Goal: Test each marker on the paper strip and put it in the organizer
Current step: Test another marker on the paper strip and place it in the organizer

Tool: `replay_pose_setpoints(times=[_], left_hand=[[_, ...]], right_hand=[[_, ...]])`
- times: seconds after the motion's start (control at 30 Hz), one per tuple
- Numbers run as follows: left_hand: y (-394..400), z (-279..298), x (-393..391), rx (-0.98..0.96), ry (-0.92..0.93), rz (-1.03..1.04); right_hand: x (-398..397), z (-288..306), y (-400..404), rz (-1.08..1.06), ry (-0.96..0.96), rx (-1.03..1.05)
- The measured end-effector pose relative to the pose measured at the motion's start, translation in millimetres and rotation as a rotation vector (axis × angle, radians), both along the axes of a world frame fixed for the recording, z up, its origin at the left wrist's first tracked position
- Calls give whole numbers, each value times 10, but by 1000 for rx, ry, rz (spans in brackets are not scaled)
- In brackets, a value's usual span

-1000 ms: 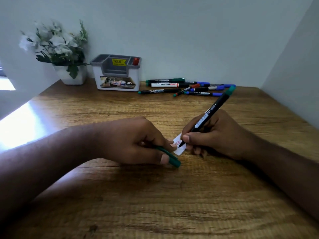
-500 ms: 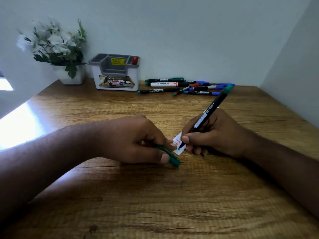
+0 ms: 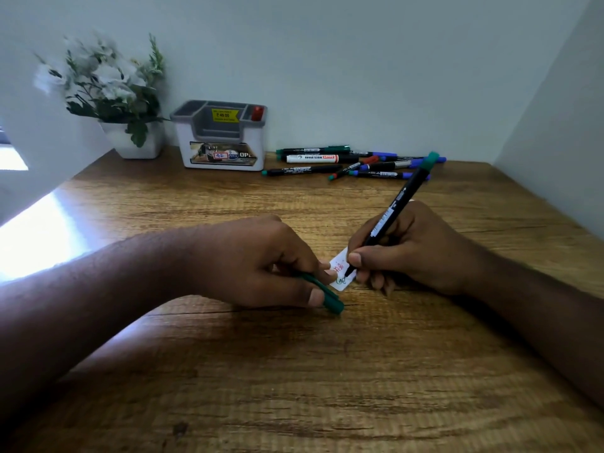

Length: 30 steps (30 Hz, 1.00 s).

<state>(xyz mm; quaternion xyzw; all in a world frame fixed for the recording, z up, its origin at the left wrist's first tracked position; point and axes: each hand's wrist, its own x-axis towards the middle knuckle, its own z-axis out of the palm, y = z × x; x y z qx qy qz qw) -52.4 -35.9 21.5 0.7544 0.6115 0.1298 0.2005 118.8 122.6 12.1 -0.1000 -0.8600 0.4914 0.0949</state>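
Where only red marks showed before, green scribble now on paper strip (image 3: 340,273), right hand (image 3: 411,253) grip closed round green marker (image 3: 392,212), left hand (image 3: 258,263) grip closed on green cap (image 3: 328,297), pinning strip to bench (image 3: 294,371).

Home or office desk nook, wooden desk (image 3: 294,371), potted white flowers (image 3: 108,93), desk organizer (image 3: 222,138), scattered markers (image 3: 353,161)

Wooden counter (image 3: 294,371), grain running crosswise, bright glare patch at left edge. At the rear by the wall: white pot of flowers (image 3: 134,138), then grey-and-white organizer (image 3: 222,142) beside it. Right of the organizer, a loose cluster of markers (image 3: 353,163) lying flat, some overlapping. Centre: small white paper strip (image 3: 340,273) bearing red and green marks
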Motion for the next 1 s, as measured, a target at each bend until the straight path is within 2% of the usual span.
replay_pose_setpoints(times=[0.47,1.0], left_hand=[[13,-13,15,2,50,22],[0,0,16,-3,18,31]], right_hand=[[-18,-2,-8,-54,-14,-25],[-29,-10,-11,-117,-38,-31]])
